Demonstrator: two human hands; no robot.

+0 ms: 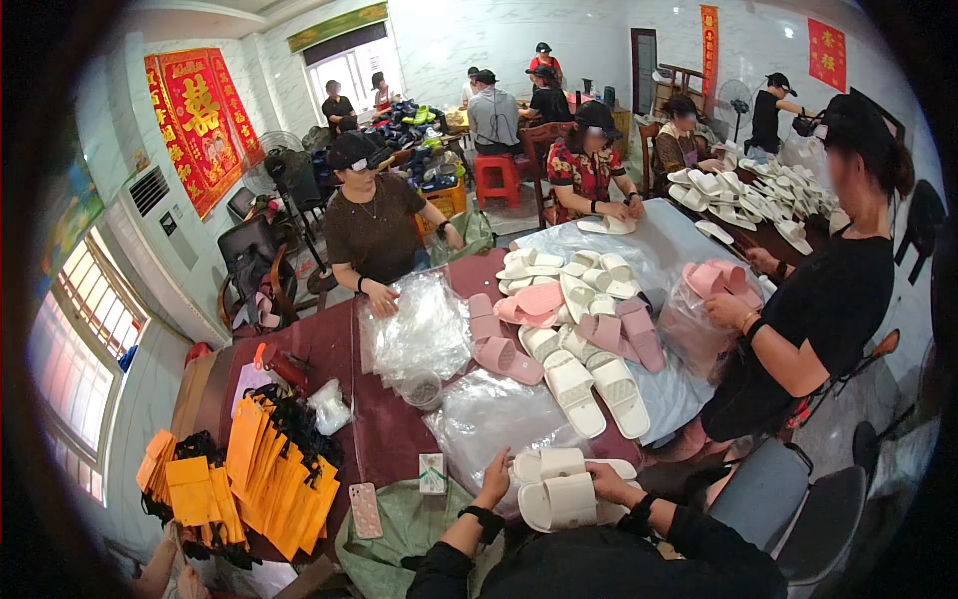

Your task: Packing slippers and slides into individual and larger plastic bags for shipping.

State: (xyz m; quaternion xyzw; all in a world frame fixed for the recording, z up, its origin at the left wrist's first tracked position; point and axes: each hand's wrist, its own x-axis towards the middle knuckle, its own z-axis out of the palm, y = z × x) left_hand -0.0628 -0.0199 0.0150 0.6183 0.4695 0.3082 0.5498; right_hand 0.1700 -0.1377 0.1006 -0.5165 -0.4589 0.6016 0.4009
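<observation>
White slide pair (571, 501), between my hands: likely light, flexible, smooth; best held by the sole edges. My right hand (609, 486) clasps one end; my left hand's (496, 476) grip, I cannot tell.

Around you, pale marbled walls (444, 45) carry red hangings (190, 130). On your left, a barred window (88, 324) glows brightly near a tall white air conditioner (165, 240). Farther back you see a standing fan (278, 168), a red stool (496, 170) on glossy floor (514, 220) and another bright window (351, 72).
</observation>
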